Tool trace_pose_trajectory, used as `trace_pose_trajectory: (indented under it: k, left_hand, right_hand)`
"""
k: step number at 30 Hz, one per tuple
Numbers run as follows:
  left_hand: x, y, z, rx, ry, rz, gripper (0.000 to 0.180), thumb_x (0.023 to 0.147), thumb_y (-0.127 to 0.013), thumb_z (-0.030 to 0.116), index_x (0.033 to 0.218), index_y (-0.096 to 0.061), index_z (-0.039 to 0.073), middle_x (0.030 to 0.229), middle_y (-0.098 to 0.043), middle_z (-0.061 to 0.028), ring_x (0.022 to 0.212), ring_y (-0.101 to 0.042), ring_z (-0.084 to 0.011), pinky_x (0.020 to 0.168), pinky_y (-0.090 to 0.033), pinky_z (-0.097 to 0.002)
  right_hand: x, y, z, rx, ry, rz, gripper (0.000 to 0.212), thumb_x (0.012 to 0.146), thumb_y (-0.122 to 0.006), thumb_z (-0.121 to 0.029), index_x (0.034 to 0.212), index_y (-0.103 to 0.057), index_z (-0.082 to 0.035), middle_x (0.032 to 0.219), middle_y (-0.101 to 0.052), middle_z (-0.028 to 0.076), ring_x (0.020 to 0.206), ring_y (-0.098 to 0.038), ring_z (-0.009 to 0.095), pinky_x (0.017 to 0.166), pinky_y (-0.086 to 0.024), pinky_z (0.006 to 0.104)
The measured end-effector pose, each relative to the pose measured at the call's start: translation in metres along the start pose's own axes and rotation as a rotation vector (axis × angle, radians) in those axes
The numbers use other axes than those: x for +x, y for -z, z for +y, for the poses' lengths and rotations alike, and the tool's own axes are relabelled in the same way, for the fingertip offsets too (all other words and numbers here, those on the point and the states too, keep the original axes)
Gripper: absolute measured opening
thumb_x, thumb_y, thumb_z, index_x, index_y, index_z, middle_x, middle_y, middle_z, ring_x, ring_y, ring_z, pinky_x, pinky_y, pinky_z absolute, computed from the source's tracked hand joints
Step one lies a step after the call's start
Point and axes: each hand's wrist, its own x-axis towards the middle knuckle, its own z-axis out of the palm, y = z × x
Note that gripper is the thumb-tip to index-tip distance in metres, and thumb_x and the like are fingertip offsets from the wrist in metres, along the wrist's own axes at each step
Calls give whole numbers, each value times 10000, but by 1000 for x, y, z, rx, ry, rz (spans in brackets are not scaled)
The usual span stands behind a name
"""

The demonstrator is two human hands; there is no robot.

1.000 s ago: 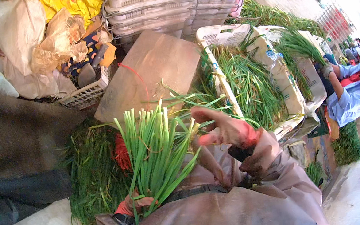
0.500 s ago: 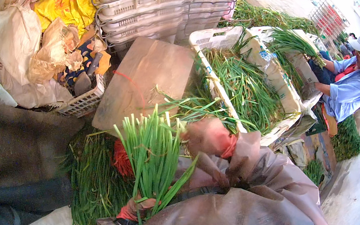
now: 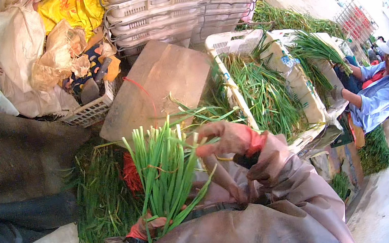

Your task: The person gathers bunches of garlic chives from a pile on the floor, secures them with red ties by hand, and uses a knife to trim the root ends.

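Note:
My left hand point(image 3: 151, 225), low in front of me, is closed around the lower part of a bunch of green chives point(image 3: 168, 177). The bunch stands nearly upright, its pale cut ends on top and a few long blades slanting off to the right. A thin reddish band crosses the stalks. Beside the upper right of the bunch is my right hand point(image 3: 223, 140), a little blurred. Its fingers and thumb curve apart near the stalk tops, and I see nothing clearly gripped in them. More chives point(image 3: 102, 198) lie in a dark green heap to the left, next to red strands point(image 3: 131, 173).
A wooden board point(image 3: 157, 84) lies ahead. To its right stands a white crate point(image 3: 237, 39) of loose chives. Stacked white crates point(image 3: 155, 7) rise behind. A person in a blue shirt point(image 3: 380, 95) handles chives at right. Sacks point(image 3: 14, 43) fill the far left.
My right hand has lifted and turned, its fingers now spread toward the stalk tops. The left hand and the bunch have hardly moved.

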Motion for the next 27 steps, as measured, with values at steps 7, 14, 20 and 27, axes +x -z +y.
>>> trace_pose_trajectory:
  k: [7,14,20,27]
  left_hand:
    - [-8,57,-42,-53,2,1,628,786,-695,208,1305,-419,-13,1251,-530,-144,1095,-546,-270,949,-430,-360]
    - [-1,87,-66,208,70,-84,641,885,-554,364,1354,-330,-10,1303,-462,-184,1134,-511,-279,977,-402,-380]
    - [8,185,-185,-427,151,-139,542,889,-566,323,1304,-414,9,1288,-482,-170,1075,-544,-252,917,-438,-337]
    - [5,-6,-3,153,-43,165,503,778,-710,179,1216,-507,38,1119,-589,-90,941,-569,-169,771,-473,-285]
  right_hand:
    - [8,5,18,292,75,-89,407,814,-694,-259,1136,-568,-44,967,-626,33,808,-552,93,714,-438,249]
    - [12,-3,-2,39,-91,-31,182,867,-586,-158,802,-677,-15,811,-641,115,776,-591,160,709,-466,298]
    - [-5,59,30,407,-70,721,236,907,-518,-169,813,-680,-27,791,-665,56,662,-566,122,600,-464,278]
    - [-26,10,-3,-632,10,718,397,744,-712,-313,1073,-598,-122,799,-635,85,699,-618,253,632,-485,354]
